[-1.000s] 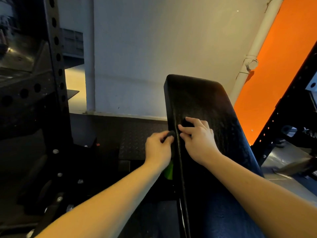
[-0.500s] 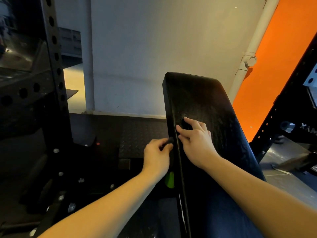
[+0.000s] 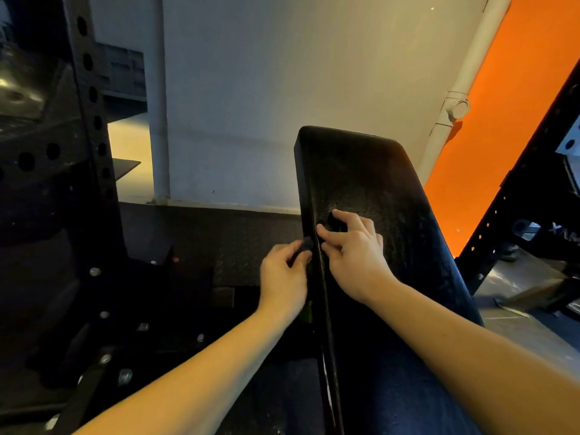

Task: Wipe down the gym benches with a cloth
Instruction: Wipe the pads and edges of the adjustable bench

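A black padded gym bench runs away from me up the middle of the view. My left hand is at the bench's left side edge and pinches a dark cloth between thumb and fingers. My right hand lies on the bench top just right of that edge, its fingers curled round another dark bit of the cloth. The cloth is nearly the same colour as the pad, so most of it is hard to make out.
A black perforated rack upright stands at the left, with bolted frame parts low down. Another black rack rises at the right before an orange wall. A white pipe runs down the grey wall. Something green shows under the bench.
Both hands have stayed at the same place on the bench's left edge, with only small finger shifts. The view has moved slightly.
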The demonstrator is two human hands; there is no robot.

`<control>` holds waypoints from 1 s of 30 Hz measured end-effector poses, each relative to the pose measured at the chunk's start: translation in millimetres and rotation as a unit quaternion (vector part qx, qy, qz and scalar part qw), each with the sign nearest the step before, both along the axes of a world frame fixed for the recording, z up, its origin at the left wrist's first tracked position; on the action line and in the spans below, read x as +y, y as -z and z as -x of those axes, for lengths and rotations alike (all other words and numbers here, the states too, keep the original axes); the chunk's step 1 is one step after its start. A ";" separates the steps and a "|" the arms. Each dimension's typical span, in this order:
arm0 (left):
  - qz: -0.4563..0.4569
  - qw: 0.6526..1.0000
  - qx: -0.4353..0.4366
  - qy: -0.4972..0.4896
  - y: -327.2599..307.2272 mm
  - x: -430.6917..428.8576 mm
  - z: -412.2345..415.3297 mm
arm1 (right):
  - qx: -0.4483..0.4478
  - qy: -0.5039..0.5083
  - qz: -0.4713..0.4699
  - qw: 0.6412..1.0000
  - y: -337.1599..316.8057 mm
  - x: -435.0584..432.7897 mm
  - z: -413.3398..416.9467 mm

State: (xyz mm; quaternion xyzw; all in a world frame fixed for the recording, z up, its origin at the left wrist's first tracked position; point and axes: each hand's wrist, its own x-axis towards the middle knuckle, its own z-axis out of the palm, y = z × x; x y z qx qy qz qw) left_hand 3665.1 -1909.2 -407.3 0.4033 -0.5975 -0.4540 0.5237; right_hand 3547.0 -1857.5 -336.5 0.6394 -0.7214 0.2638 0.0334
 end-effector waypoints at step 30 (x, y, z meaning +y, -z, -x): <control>-0.139 0.989 0.045 -0.009 -12.1 47.9 -67.9 | 0.023 0.021 0.006 0.999 -8.4 24.4 -13.4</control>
